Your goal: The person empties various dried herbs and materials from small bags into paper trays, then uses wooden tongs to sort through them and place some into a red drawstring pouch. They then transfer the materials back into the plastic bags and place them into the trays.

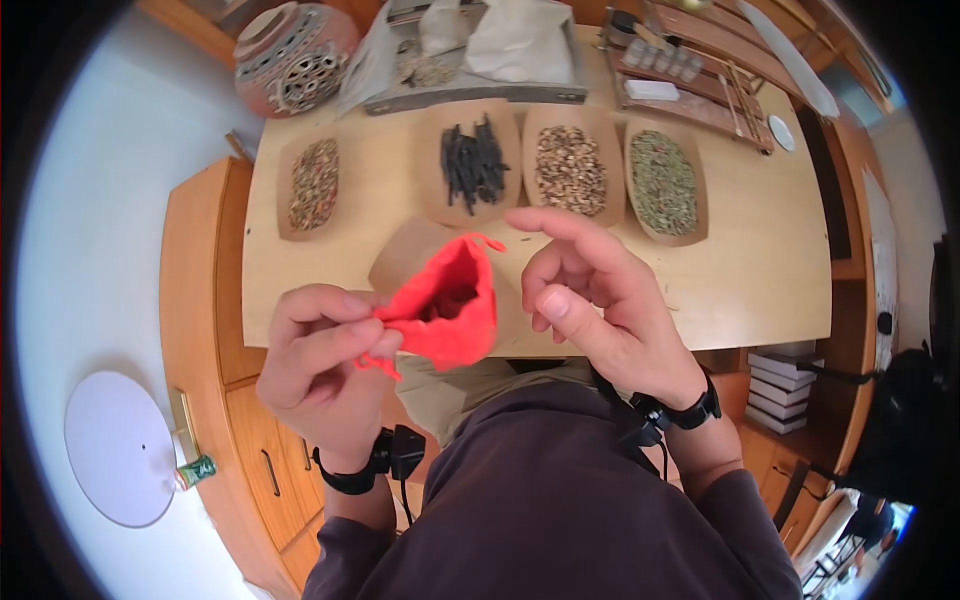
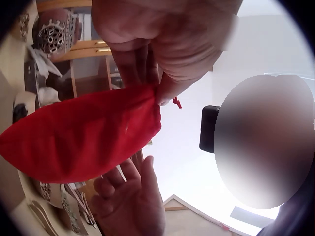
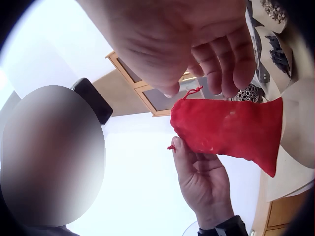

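A red drawstring pouch [image 1: 466,338] is held over the front of the table, its mouth gaping toward the head camera and dark inside. My left hand [image 1: 325,362] pinches the rim between thumb and fingers, with a red cord end dangling below. In the right wrist view the pouch [image 3: 226,125] appears full length, its cords sticking out at the gathered mouth. My right hand [image 1: 610,300] hovers beside the pouch, fingers loosely bent and apart from it, holding nothing. The left wrist view puts the pouch [image 2: 83,132] between both hands.
Paper trays on the table hold a reddish-brown mix [image 1: 314,186], black sticks [image 1: 474,165], speckled brown pieces [image 1: 570,172] and green bits [image 1: 664,185]. Another paper tray [image 1: 405,250] lies partly behind the pouch. Behind stand an openwork pot [image 1: 297,60], a grey tray [image 1: 475,97] and a wooden rack [image 1: 690,95].
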`<action>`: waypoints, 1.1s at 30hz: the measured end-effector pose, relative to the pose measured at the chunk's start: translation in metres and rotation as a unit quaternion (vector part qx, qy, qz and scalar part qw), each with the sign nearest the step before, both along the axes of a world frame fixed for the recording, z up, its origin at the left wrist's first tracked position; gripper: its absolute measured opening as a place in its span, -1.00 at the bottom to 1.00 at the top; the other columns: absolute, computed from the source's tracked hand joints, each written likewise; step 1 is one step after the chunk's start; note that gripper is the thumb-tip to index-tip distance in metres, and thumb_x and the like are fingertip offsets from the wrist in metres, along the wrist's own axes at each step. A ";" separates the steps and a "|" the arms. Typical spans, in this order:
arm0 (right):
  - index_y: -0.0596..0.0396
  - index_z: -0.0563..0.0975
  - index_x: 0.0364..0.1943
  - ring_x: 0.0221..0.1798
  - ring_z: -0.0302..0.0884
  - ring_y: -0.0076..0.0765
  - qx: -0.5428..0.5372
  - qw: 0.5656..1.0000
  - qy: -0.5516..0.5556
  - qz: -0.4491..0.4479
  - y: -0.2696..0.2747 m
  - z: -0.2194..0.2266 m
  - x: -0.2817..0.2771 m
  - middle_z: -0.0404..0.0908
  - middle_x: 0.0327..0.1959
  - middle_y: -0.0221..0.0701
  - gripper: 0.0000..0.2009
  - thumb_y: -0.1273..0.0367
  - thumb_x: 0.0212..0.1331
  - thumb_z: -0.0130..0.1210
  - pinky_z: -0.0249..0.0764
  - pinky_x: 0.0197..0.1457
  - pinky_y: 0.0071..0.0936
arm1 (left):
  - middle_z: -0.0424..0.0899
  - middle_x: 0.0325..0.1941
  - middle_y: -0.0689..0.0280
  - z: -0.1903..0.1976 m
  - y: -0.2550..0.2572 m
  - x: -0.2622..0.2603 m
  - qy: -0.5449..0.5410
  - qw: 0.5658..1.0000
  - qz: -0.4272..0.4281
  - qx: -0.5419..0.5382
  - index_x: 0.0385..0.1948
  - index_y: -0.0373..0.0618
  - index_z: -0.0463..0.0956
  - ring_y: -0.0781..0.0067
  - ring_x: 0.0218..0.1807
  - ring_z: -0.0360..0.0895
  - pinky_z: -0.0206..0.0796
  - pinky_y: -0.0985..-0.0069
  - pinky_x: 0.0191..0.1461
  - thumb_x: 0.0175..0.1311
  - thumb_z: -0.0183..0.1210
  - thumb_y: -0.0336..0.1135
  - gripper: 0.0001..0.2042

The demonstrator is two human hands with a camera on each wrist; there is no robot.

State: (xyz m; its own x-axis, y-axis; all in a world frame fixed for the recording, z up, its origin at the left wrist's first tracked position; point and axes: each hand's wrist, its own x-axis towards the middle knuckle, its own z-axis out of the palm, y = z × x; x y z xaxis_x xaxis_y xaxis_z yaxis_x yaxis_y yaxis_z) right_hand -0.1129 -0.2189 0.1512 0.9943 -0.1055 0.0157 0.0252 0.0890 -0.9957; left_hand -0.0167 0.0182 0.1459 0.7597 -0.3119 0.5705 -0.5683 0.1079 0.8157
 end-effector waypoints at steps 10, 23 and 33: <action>0.09 0.47 -0.11 -0.35 0.40 -0.73 0.107 0.993 0.015 -0.036 -0.035 -0.022 -0.043 0.48 -0.36 -0.61 -0.81 0.26 0.63 0.04 0.43 -0.25 -0.65 | 0.61 0.01 0.17 -0.012 -0.061 -0.026 0.082 0.985 -0.153 0.001 -0.18 -0.20 0.77 0.29 -0.07 0.74 0.62 0.51 -0.08 0.07 0.38 -0.80 -0.69; 0.09 0.53 -0.32 -0.47 0.37 -0.74 0.101 0.978 -0.010 -0.183 -0.071 -0.054 -0.070 0.46 -0.52 -0.62 -0.72 0.27 0.62 0.04 0.31 -0.41 -0.66 | 0.75 -0.10 0.19 -0.025 -0.079 -0.032 0.079 0.977 -0.126 0.154 -0.15 -0.24 0.78 0.42 -0.15 0.70 0.51 0.55 -0.10 0.28 0.39 -0.55 -0.86; 0.06 0.56 -0.32 -0.49 0.38 -0.73 0.078 0.970 0.043 -0.227 -0.078 -0.065 -0.079 0.47 -0.54 -0.62 -0.73 0.24 0.57 0.13 0.31 -0.42 -0.65 | 0.63 0.00 0.14 -0.047 -0.063 -0.025 0.074 0.977 -0.120 0.159 -0.03 -0.35 0.67 0.37 -0.05 0.71 0.62 0.41 0.12 0.50 0.17 -0.57 -0.85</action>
